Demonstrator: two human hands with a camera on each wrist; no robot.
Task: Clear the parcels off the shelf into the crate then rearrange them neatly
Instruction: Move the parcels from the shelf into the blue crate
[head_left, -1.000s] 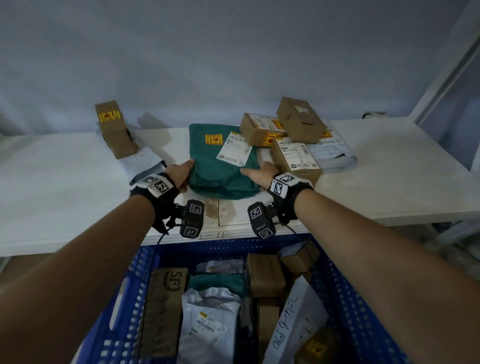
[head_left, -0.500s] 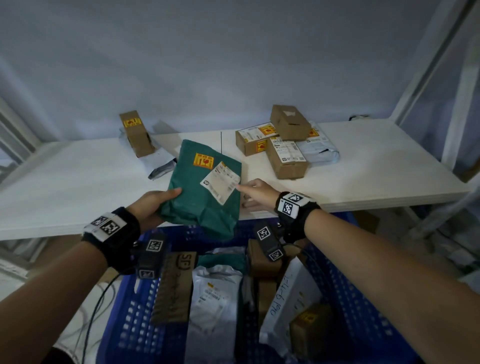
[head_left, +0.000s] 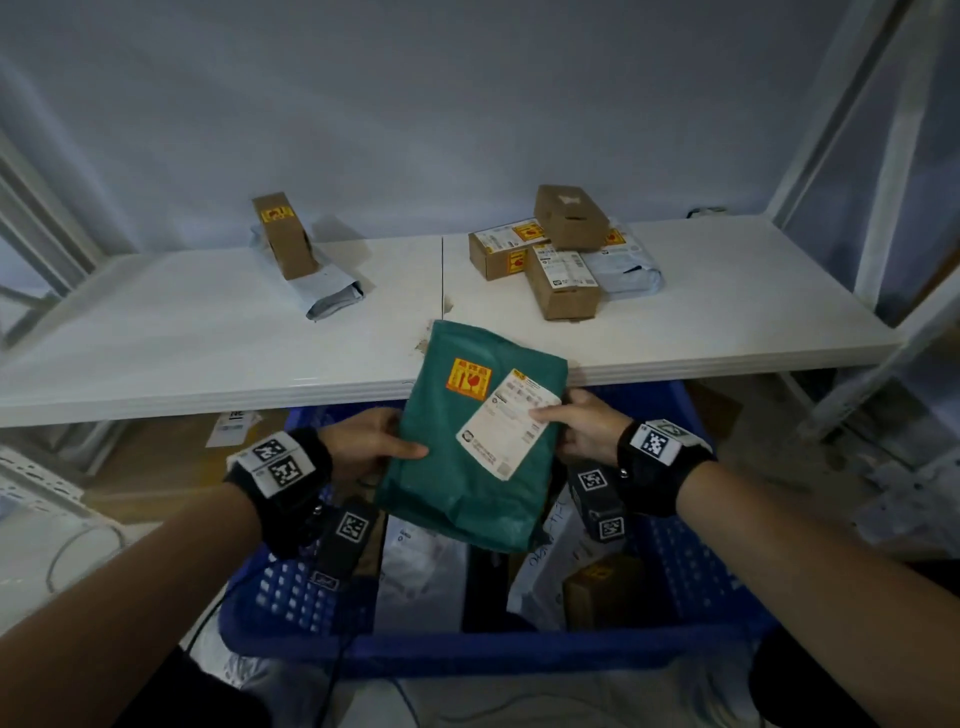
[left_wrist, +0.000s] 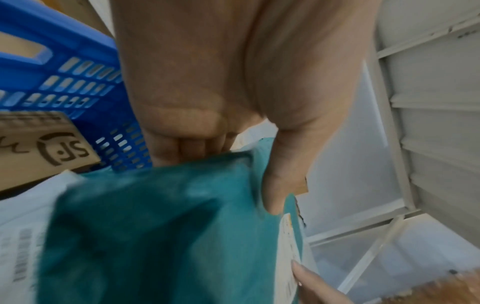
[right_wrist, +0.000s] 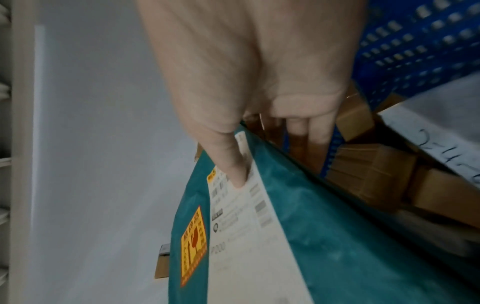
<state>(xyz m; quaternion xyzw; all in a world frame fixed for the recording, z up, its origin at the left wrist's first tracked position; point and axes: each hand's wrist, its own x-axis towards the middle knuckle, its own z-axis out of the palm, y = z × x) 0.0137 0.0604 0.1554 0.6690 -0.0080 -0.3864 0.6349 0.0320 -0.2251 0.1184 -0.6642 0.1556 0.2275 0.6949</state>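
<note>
A green mailer bag (head_left: 470, 467) with a yellow fragile sticker and a white shipping label hangs tilted over the blue crate (head_left: 519, 649). My left hand (head_left: 371, 447) grips its left edge, thumb on top and fingers under it (left_wrist: 272, 185). My right hand (head_left: 576, 426) pinches its right edge, with the thumb (right_wrist: 233, 164) pressing on the label. The green mailer bag (right_wrist: 311, 236) fills the lower part of both wrist views. Inside the crate lie white bags (head_left: 421, 577) and brown boxes (head_left: 597, 587), partly hidden by the mailer.
On the white shelf (head_left: 208, 338) stand a brown box leaning on a grey bag (head_left: 291, 244) at the left and a pile of brown boxes with a grey bag (head_left: 561, 260) at the right. A white upright (head_left: 883, 156) frames the shelf's right side.
The green mailer has come off the shelf and down toward me, over the crate. My right hand has taken hold of its right edge; earlier it was only near it.
</note>
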